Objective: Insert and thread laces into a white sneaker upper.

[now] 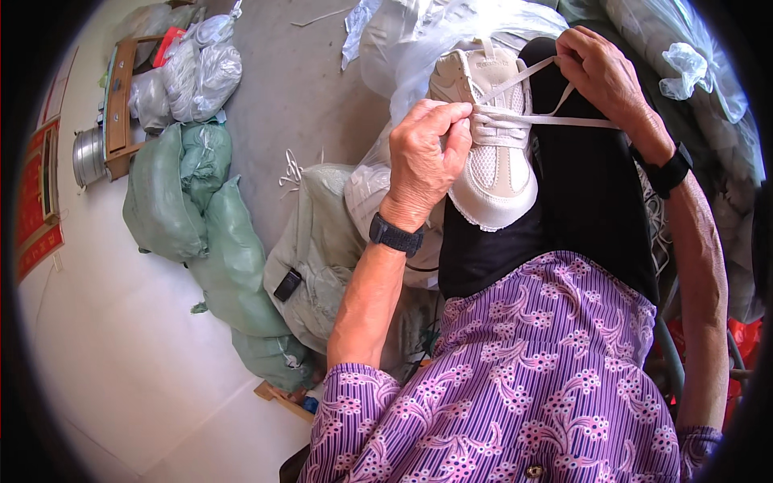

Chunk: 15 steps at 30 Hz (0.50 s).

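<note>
shoe [509,173]: beige and white, upper facing me, over the black cloth [568,193] of my lap, toe toward me.
left fingers [445,115]: closed to a pinch at the shoe's side edge, where i have hold of the lace [576,121].
right fingers [570,50]: curled inward, gripping a lace strand; a second strand runs to the palm side.
lace handling, my judgement: pin the eyelet side with the left, pull evenly with the right, and keep strands flat and untwisted so that each bar lies snug without puckering the tongue [493,76].
hidden by hands: the eyelets beneath my left fingertips, and the lace's ends; i cannot tell which strand leads where.
hidden by position: the shoe's sole and far heel.
hard to make out: what the plastic bag [394,44] beyond holds.
</note>
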Available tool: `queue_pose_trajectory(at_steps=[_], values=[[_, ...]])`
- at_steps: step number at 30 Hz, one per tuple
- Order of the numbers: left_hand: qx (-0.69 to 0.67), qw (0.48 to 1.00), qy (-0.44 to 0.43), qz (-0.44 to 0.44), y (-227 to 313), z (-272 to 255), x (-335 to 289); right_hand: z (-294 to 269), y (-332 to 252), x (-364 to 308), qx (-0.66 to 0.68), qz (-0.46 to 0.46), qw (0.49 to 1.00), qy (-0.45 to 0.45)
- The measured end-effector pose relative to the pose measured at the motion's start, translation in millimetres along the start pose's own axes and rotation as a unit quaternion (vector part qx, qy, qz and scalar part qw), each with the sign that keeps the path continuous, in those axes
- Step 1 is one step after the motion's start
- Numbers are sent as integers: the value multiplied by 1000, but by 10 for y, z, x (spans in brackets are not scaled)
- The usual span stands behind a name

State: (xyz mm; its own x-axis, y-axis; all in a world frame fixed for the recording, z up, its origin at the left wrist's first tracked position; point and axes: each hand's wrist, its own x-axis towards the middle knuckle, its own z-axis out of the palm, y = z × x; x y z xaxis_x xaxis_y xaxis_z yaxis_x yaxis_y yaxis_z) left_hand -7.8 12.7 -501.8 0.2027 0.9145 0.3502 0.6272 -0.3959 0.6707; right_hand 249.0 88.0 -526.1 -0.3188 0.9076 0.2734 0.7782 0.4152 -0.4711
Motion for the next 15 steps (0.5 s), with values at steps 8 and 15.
queue_pose_trajectory(at_steps=[8,15], values=[[-84,989,-71,-103,339,9,259,-152,-143,-76,75,-74,994,-10],[-102,941,-253,-198,315,73,456,-93,-353,-225,65,-116,990,-53]])
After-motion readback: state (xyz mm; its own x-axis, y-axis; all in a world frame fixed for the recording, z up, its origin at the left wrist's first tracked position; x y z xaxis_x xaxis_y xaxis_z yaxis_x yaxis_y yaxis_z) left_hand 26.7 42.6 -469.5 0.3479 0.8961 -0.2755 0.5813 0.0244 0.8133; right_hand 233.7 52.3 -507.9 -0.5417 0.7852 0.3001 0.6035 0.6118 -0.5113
